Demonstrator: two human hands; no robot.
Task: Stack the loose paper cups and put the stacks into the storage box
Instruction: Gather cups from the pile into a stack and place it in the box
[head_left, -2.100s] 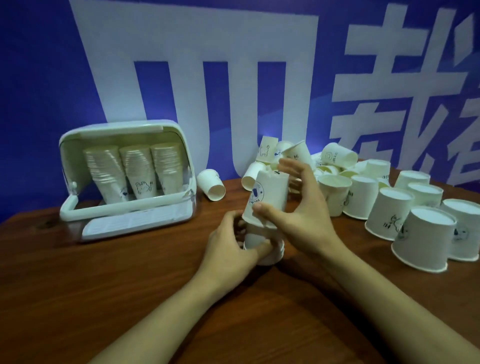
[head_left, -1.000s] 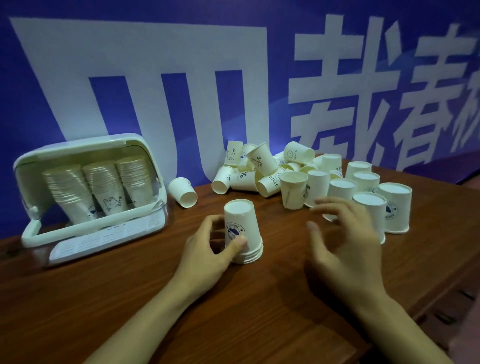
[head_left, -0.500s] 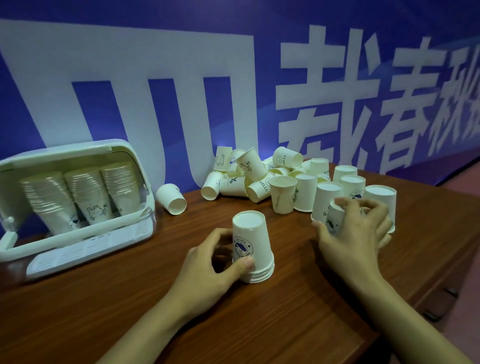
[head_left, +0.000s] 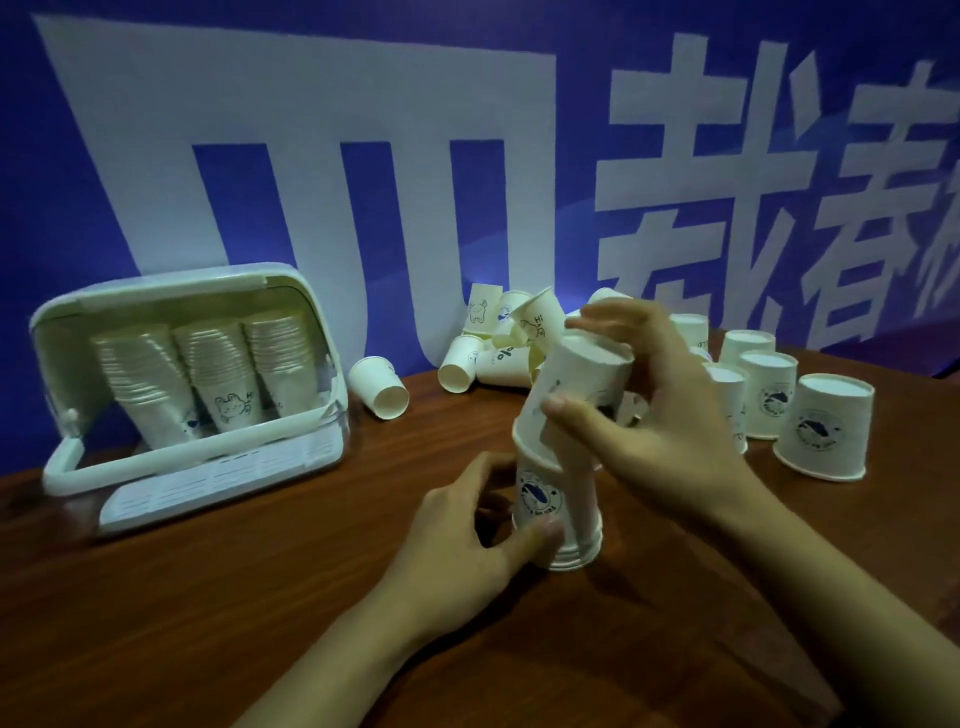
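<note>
Right grip pinches tapered paper cup.

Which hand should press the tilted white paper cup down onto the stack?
Right. The right hand already grips the tilted white paper cup over the upside-down cup stack; the left hand steadies its base.

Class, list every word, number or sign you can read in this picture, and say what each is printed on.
"Hi": tilted cup atop the far pile, beside a small drawing.
"Hi": middle stack in the storage box, by a rabbit drawing.
"%": cup lying in the pile.
Large white characters: blue banner, cropped.
Round blue logos on cups: text too small.
</note>
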